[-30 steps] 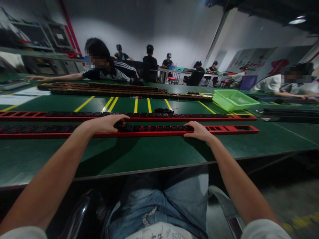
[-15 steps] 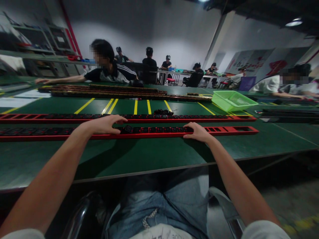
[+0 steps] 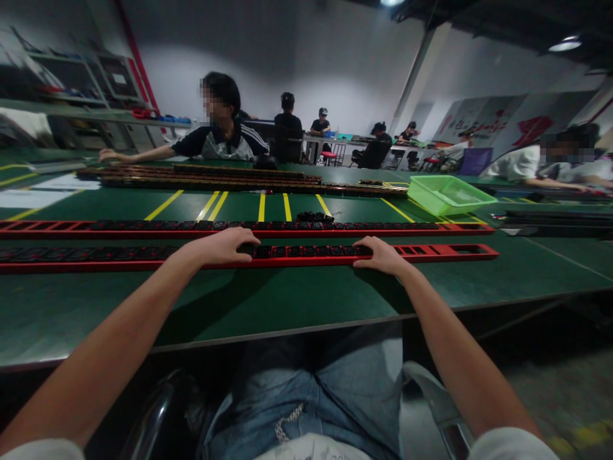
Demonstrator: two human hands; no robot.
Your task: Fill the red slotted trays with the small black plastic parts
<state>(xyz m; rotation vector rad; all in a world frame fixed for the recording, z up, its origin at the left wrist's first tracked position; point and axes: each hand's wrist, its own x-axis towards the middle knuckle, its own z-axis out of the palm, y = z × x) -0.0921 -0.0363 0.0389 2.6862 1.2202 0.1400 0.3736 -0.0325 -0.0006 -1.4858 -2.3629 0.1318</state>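
A long red slotted strip (image 3: 306, 260) lies on the green table in front of me, with a row of black square pieces (image 3: 309, 251) seated along it. My left hand (image 3: 225, 246) curls its fingers and thumb around one black square piece at the middle of the strip. Farther right, my right hand (image 3: 380, 257) grips the same strip, thumb on its near side and fingers over the top. What lies under the right fingertips is partly hidden.
A second red strip (image 3: 460, 232) with black pieces runs parallel behind, a small pile of black pieces (image 3: 315, 217) beside it. Beyond are stacked dark rails (image 3: 239, 179) and a green basket (image 3: 445, 195). A co-worker (image 3: 223, 128) reaches across the table's far side.
My left hand has moved right along the strip and closed around the tilted black square piece. My right hand has stayed in place. The co-worker opposite has shifted to the right.
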